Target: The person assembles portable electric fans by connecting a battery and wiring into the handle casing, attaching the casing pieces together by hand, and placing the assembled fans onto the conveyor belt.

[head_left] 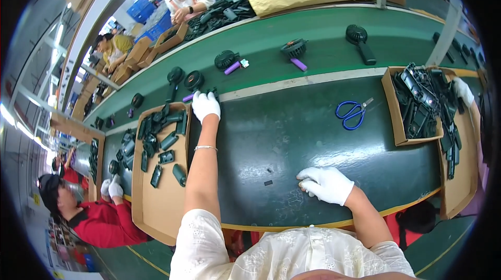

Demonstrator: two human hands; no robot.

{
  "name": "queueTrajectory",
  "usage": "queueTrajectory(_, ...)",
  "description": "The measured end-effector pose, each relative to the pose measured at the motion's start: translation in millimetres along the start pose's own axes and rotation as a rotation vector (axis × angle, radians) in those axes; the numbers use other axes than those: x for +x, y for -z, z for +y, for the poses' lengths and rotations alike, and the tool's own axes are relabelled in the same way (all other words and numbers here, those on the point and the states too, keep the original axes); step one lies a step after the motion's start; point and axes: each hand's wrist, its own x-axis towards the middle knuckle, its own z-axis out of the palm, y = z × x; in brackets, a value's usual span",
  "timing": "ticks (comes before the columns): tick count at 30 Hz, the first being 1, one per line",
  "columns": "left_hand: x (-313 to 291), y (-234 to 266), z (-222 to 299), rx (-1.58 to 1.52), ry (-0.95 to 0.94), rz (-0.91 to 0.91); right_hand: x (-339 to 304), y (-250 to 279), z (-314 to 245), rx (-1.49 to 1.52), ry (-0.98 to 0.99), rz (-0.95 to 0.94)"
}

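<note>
Far left: a co-worker's gloved hands (114, 188) are at the neighbouring stretch of bench. Next, the cardboard tray (160, 215) stands at your left, dark moulded shells (168, 141) heaped in its far half, its near half bare.

Just past the tray's far right corner, your left hand (206, 107) is at full reach, fingers at the edge of the green belt (271, 77). A purple cylinder (188, 98) lies right beside it, a round fan head with an orange hub (193, 80) just beyond, and a small dark part (214, 92) shows at its fingertips. Cannot tell whether you grip any of these; the glove covers the contact.

Bench centre: a small black rectangular piece (268, 182) lies on the dark surface. To its right, your right hand (324, 183) is palm down, fingers loosely curled; nothing shows in it, but the palm is hidden. Farther back, blue-handled scissors (350, 114) lie with blades parted, untouched. Far right, a carton (397, 116) stands full of dark parts.

Judgement: the step looks like a transfer at the belt, picking up or setting down a fan unit. If a pick-up, the next move calls for securing head and cylinder together, sparing any leads.
</note>
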Motion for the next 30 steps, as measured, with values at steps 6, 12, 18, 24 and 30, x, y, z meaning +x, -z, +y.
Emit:
queueTrajectory(6, 32, 9, 25, 0.291, 0.044, -0.374, -2, 2, 11, -0.078, 0.092, 0.040)
queueTrajectory(12, 34, 13, -19, -0.336, 0.253, -0.290, 2, -4, 3, -0.099, 0.120, -0.011)
queueTrajectory(18, -27, 88, 38, -0.960, 0.252, -0.320, 0, -1, -3, 0.135, -0.043, 0.007)
queueTrajectory(24, -151, 171, 97, -0.634, -0.796, -0.195, 17, -6, 15, 0.730, 0.042, 0.274)
queueTrajectory(30, -225, 208, 156, -1.049, -0.329, -1.133, 24, 1, 22, 0.930, 0.072, 0.169)
